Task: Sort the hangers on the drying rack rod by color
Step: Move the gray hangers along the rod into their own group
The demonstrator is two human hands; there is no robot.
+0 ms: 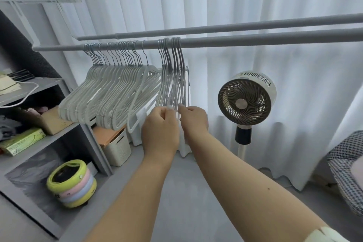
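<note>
Both forearms reach up from 6 o'clock: left hand [160, 130] and right hand [193, 119] pinch the bottoms of the dark grey hangers [174, 84], hanging from the rod [255, 40]. Light grey hangers [110, 96] bunch toward 9 o'clock.

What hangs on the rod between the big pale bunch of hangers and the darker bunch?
One pale hanger hangs alone on the rod there, in the head view.

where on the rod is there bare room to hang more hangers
The rod is bare from the darker hangers rightward, above the fan. A narrow gap sits between the pale hangers and the darker ones. The left stretch is crowded.
</note>
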